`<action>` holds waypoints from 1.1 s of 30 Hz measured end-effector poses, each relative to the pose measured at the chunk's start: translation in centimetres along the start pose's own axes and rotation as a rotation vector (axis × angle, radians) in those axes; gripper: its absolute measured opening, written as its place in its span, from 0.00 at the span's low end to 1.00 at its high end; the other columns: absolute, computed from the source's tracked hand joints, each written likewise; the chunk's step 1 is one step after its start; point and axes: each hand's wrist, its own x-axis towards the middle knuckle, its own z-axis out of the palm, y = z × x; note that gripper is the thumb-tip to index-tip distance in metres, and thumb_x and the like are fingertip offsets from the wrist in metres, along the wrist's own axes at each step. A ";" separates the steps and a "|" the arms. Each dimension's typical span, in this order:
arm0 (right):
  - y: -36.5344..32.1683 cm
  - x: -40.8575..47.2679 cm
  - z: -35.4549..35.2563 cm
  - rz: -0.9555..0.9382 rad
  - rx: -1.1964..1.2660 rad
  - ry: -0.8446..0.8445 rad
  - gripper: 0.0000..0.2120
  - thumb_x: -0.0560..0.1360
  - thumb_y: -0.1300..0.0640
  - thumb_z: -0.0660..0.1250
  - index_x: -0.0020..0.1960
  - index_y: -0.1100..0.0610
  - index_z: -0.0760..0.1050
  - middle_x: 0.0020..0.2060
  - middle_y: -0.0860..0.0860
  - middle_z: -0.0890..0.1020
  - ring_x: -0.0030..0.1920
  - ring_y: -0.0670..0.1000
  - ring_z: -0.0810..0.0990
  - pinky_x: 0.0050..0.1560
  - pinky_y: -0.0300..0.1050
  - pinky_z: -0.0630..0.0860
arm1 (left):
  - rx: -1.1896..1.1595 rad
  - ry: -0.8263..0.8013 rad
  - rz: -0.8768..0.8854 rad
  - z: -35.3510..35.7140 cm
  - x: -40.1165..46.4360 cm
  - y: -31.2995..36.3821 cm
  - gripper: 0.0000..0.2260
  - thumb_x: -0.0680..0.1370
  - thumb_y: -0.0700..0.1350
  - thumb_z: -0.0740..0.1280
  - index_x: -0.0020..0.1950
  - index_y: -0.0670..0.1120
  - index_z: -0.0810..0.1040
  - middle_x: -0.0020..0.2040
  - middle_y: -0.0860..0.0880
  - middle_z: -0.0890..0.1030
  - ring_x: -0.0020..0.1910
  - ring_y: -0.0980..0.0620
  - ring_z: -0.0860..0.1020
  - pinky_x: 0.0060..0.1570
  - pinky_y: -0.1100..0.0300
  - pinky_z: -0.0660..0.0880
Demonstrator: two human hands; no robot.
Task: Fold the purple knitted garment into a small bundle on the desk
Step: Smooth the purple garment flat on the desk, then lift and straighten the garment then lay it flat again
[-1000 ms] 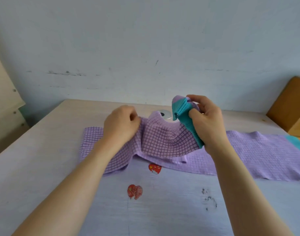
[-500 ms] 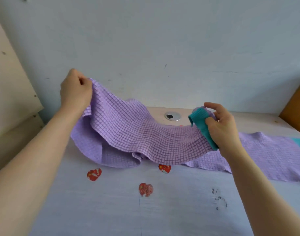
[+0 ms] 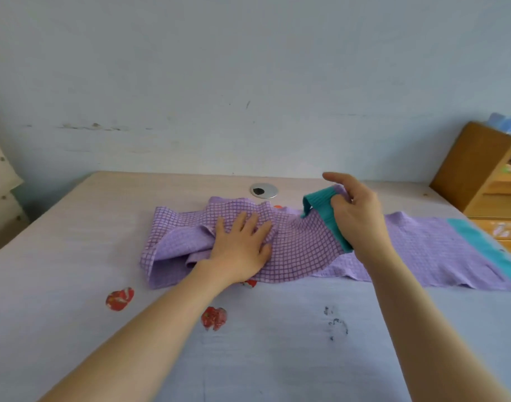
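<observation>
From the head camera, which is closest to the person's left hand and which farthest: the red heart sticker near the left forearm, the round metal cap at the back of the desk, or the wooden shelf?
From the left hand, flat on the purple garment:
1. Red heart sticker, just toward the person, beside the forearm.
2. Round metal cap, behind the garment near the wall.
3. Wooden shelf, far right, at the desk's end.

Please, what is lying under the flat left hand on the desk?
Under the left hand lies the folded purple garment, which it presses flat onto the desk. A red sticker shows at the cloth's near edge. How many cloth layers lie beneath is hidden.
</observation>
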 end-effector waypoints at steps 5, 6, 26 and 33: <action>1.4 -1.3 1.0 0.057 -0.100 -0.092 0.22 0.75 0.66 0.53 0.62 0.49 0.73 0.51 0.52 0.76 0.34 0.43 0.72 0.24 0.29 0.68 | 0.030 -0.005 -0.032 -0.1 -1.2 -2.6 0.24 0.80 0.51 0.50 0.76 0.54 0.50 0.78 0.51 0.49 0.77 0.49 0.46 0.72 0.39 0.44; 1.4 -1.5 1.4 0.060 -0.133 -0.120 0.21 0.76 0.66 0.53 0.62 0.49 0.73 0.52 0.52 0.76 0.36 0.43 0.73 0.28 0.32 0.71 | 0.016 -0.011 -0.048 -0.3 -1.5 -3.2 0.24 0.79 0.51 0.51 0.75 0.54 0.51 0.78 0.52 0.50 0.77 0.50 0.47 0.72 0.40 0.44; -1.4 -5.5 4.5 0.005 0.099 -0.353 0.20 0.75 0.68 0.60 0.55 0.47 0.78 0.54 0.50 0.80 0.49 0.52 0.79 0.53 0.49 0.78 | -0.073 0.193 -0.084 -4.1 -4.2 -6.3 0.22 0.76 0.44 0.58 0.70 0.47 0.62 0.72 0.48 0.65 0.71 0.49 0.64 0.73 0.45 0.51; -0.4 -2.2 -1.2 0.004 0.155 -0.010 0.26 0.71 0.73 0.56 0.53 0.47 0.79 0.50 0.46 0.80 0.45 0.43 0.78 0.42 0.31 0.74 | -0.156 0.348 0.081 -4.7 -1.1 0.4 0.23 0.81 0.45 0.51 0.76 0.45 0.52 0.78 0.47 0.51 0.77 0.50 0.48 0.74 0.51 0.44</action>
